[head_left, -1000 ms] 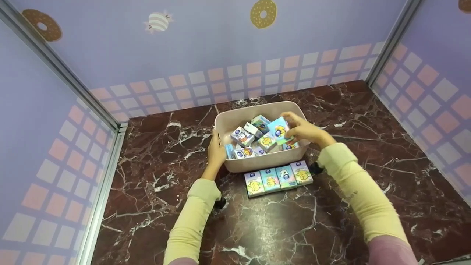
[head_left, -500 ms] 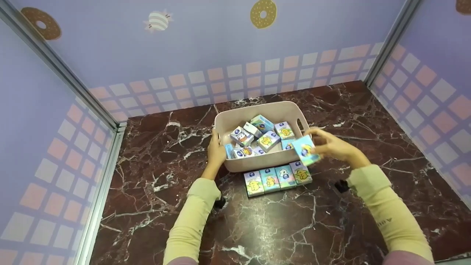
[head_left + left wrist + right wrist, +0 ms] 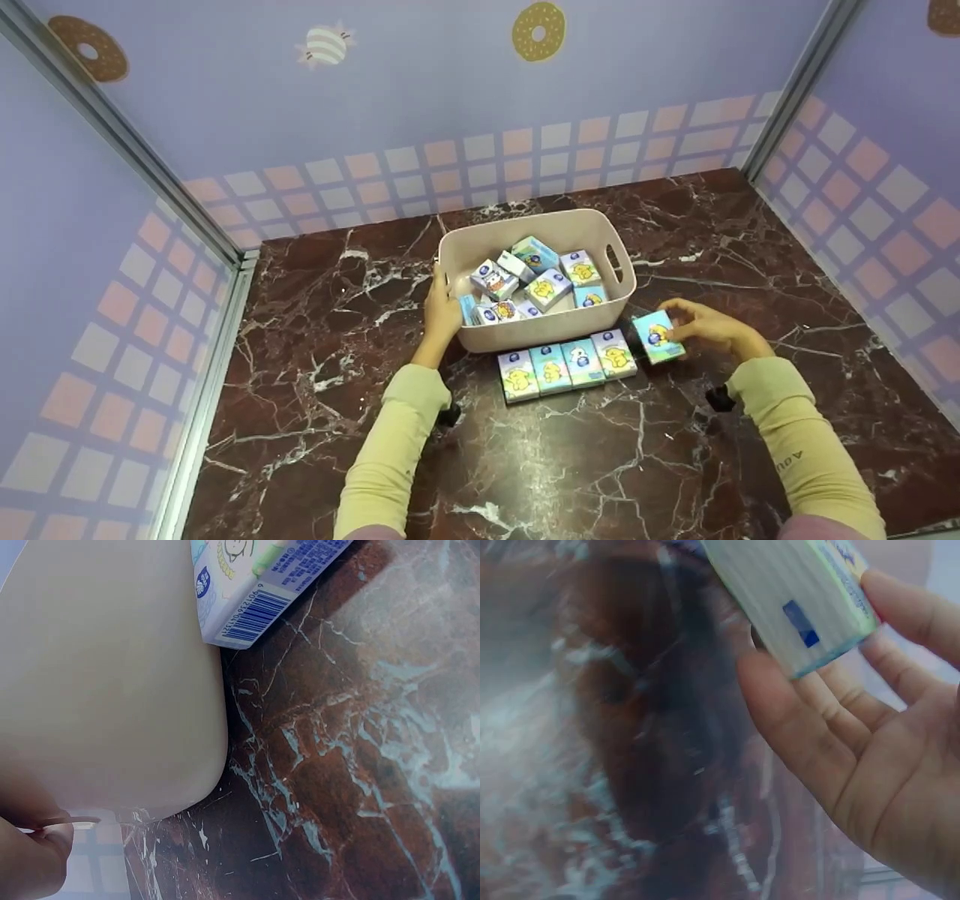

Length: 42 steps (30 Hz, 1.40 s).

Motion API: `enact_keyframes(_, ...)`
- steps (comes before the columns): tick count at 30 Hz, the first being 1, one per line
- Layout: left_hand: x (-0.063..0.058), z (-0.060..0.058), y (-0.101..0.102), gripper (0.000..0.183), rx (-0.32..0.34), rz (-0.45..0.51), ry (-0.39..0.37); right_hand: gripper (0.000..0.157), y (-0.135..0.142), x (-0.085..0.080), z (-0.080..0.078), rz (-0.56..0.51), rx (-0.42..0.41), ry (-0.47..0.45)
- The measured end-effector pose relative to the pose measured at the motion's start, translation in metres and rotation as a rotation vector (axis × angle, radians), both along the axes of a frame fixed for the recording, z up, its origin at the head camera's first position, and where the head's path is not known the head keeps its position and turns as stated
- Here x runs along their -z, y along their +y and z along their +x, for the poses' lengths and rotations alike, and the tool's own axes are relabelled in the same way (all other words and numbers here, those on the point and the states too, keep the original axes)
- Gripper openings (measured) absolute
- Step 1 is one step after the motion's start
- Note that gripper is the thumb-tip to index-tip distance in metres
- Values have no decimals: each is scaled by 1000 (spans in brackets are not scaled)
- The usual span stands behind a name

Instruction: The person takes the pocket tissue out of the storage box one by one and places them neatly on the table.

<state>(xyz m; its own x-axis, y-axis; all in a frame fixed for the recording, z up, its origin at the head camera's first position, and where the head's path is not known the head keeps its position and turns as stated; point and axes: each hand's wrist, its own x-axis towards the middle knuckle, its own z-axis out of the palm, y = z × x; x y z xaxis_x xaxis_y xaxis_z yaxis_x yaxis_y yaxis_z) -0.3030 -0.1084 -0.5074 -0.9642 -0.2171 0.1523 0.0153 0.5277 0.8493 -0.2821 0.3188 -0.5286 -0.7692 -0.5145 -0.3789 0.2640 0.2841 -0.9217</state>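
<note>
Lilac walls (image 3: 420, 90) close off this corner on three sides, printed with pink and white squares low down and sweets and doughnuts (image 3: 551, 46) higher up. Below them spreads a dark red marble surface (image 3: 315, 450) with white veins, and grey metal strips (image 3: 202, 420) run along the wall joins.

Two arms reach in from the near side in pale yellow sleeves, the left one (image 3: 390, 450) and the right one (image 3: 814, 442), with a small black piece (image 3: 721, 398) at each wrist.

Between them and a little beyond stands a cream bin (image 3: 547, 328), upright on the marble. From where I stand, the left hand (image 3: 441, 307) grips its left end. The right hand (image 3: 709, 328) is well apart from it, fingers and thumb pinching one blue pack (image 3: 655, 337) with a yellow figure on its face. That pack hangs near the bin's front right corner, a gap away from the row of four packs (image 3: 553, 369); whether its lower edge touches the marble I can't tell.

Those four lie flat, side by side, just in front of the bin, and a barcode (image 3: 259, 611) shows on one pack's end. Inside the bin, more loose packs (image 3: 547, 289) lie jumbled at different angles, some overlapping.
</note>
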Motion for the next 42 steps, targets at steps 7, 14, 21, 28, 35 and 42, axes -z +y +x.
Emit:
enact_keyframes(7, 1, -1, 1, 62, -3, -2, -18, 61, -4, 15, 1, 170, 48, 33)
enact_keyframes(14, 1, -2, 0, 60, -2, -15, -16, 62, -16, 17, -3, 226, 93, 5)
enact_keyframes(21, 0, -2, 0, 61, -8, -14, -24, 60, -27, 16, -7, 298, 107, 49)
enact_keyframes(28, 0, -1, 0, 63, -11, -24, -15, 56, -32, 19, -6, 288, 105, 79)
enact_keyframes(35, 1, 0, 0, 63, -14, -11, -16, 56, -40, -9, -7, 431, 27, 195)
enact_keyframes(42, 2, -1, 0, 63, 0, 9, -5, 24, -73, -62, -14, 553, -190, 399)
